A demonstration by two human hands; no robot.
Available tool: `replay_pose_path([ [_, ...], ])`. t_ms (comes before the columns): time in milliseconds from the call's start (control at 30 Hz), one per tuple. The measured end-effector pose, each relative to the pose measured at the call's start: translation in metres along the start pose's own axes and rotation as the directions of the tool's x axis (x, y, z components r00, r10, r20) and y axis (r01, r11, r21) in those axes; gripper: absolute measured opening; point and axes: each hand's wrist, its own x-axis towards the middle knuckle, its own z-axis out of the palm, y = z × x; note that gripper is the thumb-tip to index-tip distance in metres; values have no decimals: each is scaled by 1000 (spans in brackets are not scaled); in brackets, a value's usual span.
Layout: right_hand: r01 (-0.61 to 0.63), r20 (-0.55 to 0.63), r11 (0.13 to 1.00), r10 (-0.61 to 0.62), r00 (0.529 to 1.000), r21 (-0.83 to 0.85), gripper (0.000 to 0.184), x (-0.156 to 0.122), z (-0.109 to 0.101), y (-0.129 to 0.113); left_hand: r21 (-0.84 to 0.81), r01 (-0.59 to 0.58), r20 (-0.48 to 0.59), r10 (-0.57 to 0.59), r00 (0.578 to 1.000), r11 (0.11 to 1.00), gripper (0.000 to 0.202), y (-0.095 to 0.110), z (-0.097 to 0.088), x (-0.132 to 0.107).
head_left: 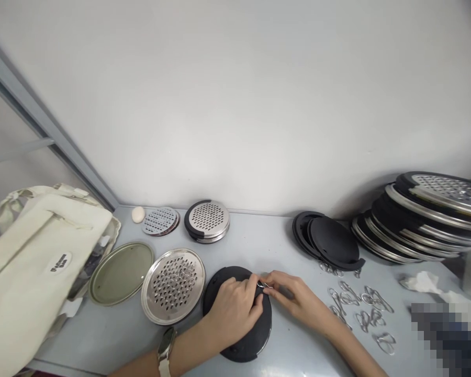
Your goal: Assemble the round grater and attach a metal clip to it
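A round black plastic lid [239, 335] lies on the grey table in front of me. My left hand [231, 309] rests on top of it, fingers curled over its far right rim. My right hand [290, 296] pinches a small bent wire clip [265, 285] against that same rim, fingertips of both hands meeting there. A watch sits on my left wrist. Several more loose wire clips [361, 306] lie scattered on the table just right of my right forearm.
A perforated steel grater disc [173, 285] and a glass-centred lid [121, 272] lie to the left, beside a cream canvas bag [35, 262]. Smaller grater discs [207, 220] stand at the back. Black lids [329, 243] and a tall leaning stack of rimmed discs [424, 220] fill the right.
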Motion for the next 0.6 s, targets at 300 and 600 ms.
replay_pose_path([
  [300, -5, -8, 999, 5, 1000, 37, 29, 0, -1, -1, -57, -33, -33, 32, 999, 998, 16, -2, 5, -3],
  [600, -2, -15, 1000, 2, 1000, 30, 32, -1, 1, 0, -20, -49, -65, 48, 997, 999, 15, -2, 5, -2],
])
